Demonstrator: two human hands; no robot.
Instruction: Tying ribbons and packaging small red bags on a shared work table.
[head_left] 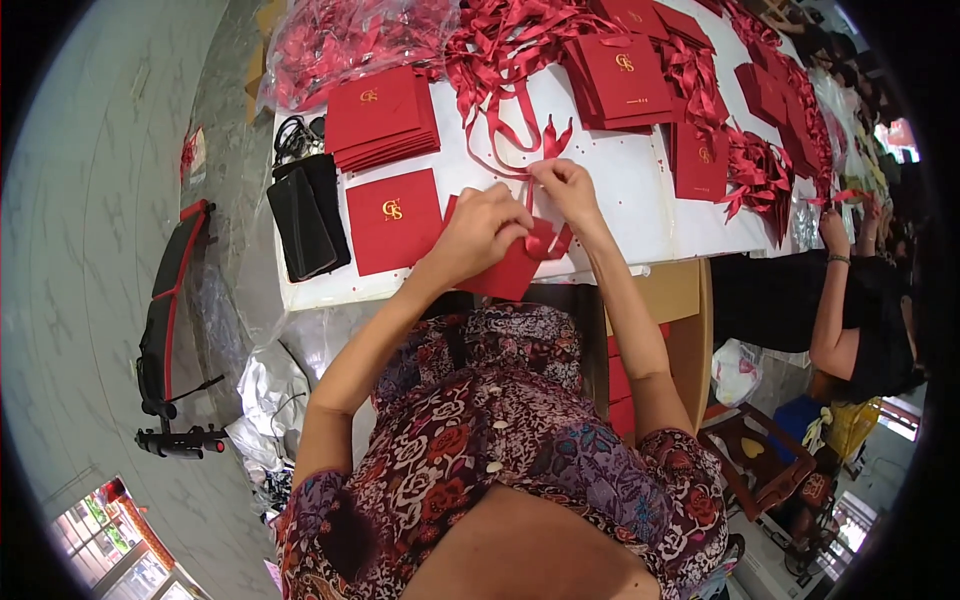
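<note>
White table [620,190] fills the upper centre of the view. At 11 o'clock on it, a stack of red square envelopes [382,118] with a gold emblem; just below, a single red envelope [394,220] lying flat. At 10 o'clock, a black wallet-like case [308,215] at the table's left edge, black cables [297,135] above it. At 12 o'clock, a loose heap of red ribbons [510,45]; a second envelope stack [622,78] at 1 o'clock. A clear bag of red ribbon [345,40] at 11 o'clock, far edge. At 3 o'clock, a co-worker's arm [832,300] in a black top. At 9 o'clock, a black and red exercise bench [165,320] on the floor.
</note>
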